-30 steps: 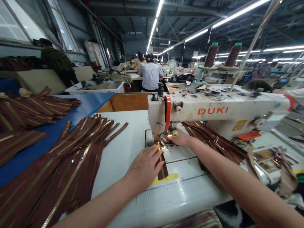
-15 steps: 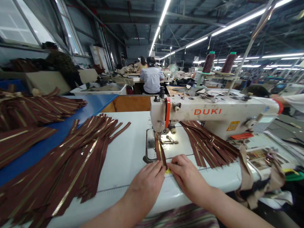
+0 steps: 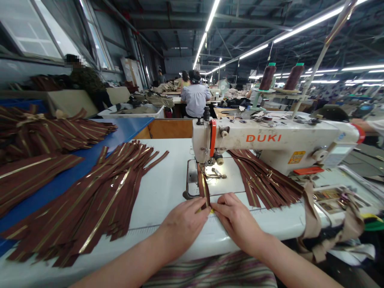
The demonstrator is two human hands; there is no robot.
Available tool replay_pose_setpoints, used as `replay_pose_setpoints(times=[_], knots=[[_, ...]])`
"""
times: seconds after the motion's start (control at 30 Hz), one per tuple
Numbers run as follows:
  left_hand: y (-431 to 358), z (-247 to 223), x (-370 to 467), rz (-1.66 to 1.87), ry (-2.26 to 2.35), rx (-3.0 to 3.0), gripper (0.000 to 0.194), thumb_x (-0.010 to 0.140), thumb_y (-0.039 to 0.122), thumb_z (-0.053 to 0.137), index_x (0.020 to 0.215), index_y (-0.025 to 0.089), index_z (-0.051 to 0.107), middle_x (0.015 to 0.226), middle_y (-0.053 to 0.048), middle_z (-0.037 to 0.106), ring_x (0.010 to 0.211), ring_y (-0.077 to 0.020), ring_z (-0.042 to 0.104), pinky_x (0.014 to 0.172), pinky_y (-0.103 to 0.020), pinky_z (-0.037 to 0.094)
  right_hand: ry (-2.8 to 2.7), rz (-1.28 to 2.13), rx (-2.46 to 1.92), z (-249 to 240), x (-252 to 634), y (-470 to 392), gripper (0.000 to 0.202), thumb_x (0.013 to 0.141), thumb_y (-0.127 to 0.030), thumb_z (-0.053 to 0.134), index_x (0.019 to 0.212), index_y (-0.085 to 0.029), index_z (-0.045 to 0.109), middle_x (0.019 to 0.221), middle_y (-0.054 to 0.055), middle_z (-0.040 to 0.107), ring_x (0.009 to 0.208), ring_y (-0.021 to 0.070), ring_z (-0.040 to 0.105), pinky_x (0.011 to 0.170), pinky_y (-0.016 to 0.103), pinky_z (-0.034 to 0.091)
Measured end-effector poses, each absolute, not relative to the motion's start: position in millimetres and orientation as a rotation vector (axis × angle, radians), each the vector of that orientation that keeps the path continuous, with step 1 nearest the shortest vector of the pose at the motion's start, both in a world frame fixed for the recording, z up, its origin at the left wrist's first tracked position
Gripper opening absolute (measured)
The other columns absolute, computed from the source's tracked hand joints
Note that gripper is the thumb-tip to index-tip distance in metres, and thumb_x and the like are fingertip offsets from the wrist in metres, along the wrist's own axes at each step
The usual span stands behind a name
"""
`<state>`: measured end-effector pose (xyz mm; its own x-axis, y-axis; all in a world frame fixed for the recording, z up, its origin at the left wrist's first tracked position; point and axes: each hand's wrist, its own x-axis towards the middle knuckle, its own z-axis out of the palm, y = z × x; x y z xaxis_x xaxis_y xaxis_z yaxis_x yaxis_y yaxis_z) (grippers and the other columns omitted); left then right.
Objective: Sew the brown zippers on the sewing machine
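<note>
A brown zipper (image 3: 203, 187) with gold teeth runs from under the presser foot of the white sewing machine (image 3: 228, 138) toward me. At its near end my left hand (image 3: 184, 220) pinches it from the left, fingers closed. My right hand (image 3: 235, 214) is closed on the same end from the right, its fingertips almost meeting the left ones. A bit of yellow (image 3: 212, 211) shows between the fingertips. The very end of the zipper is hidden by my fingers. Lamp light falls on the needle plate (image 3: 231, 186) beside the zipper.
Left of my hands lies a large pile of brown zippers (image 3: 99, 196); another bunch (image 3: 264, 180) lies under the machine arm. More zippers (image 3: 48, 136) cover the blue table (image 3: 132, 127). Beige straps (image 3: 309, 208) hang by a parts tray (image 3: 336, 198) at right. Co-workers sit and stand beyond.
The view has shifted slightly, so the scene sits a little to the right. Both hands keep their hold at the near end of the zipper, with little visible movement.
</note>
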<state>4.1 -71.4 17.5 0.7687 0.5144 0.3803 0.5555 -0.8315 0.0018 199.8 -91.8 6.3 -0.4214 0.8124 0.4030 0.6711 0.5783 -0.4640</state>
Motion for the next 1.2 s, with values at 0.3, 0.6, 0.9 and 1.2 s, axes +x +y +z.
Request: replay_pose_setpoints(times=[0.3,0.6,0.9,1.2], knots=[[-70,26,3,-0.559,-0.797,-2.855,0.026,0.091,0.014,0.042,0.109,0.015,0.061,0.112,-0.011,0.064,0.105,-0.0219,0.061,0.092,-0.037,0.052,-2.275,0.265,-1.148,6,200,-91,0.022,0.095,-0.014,0.045,0.101,-0.016,0.065,0.086,0.007,0.057,0.085,0.0212,0.048,0.075,0.034,0.046],[-66,20,-6,-0.660,-0.954,-3.004,0.031,0.093,0.016,0.038,0.118,0.018,0.057,0.120,-0.008,0.062,0.113,-0.0187,0.056,0.099,-0.037,0.047,-2.463,0.038,-1.155,8,200,-88,0.011,0.091,-0.013,0.054,0.095,-0.016,0.064,0.083,0.006,0.056,0.081,0.0208,0.047,0.071,0.033,0.044],[-68,21,3,-0.633,-1.126,-3.081,0.028,0.093,0.017,0.042,0.114,0.018,0.061,0.114,-0.008,0.060,0.107,-0.0220,0.054,0.096,-0.041,0.047,-2.580,0.051,-1.070,14,208,-85,0.019,0.094,-0.014,0.047,0.108,-0.015,0.061,0.088,0.007,0.057,0.085,0.0213,0.047,0.075,0.033,0.044],[-66,20,1,-0.669,-1.116,-3.116,0.030,0.095,0.016,0.041,0.117,0.018,0.060,0.115,-0.008,0.059,0.106,-0.0208,0.053,0.094,-0.039,0.047,-2.386,0.272,-0.971,12,218,-84,0.024,0.095,-0.014,0.044,0.108,-0.016,0.064,0.088,0.008,0.057,0.086,0.0206,0.049,0.077,0.032,0.045]])
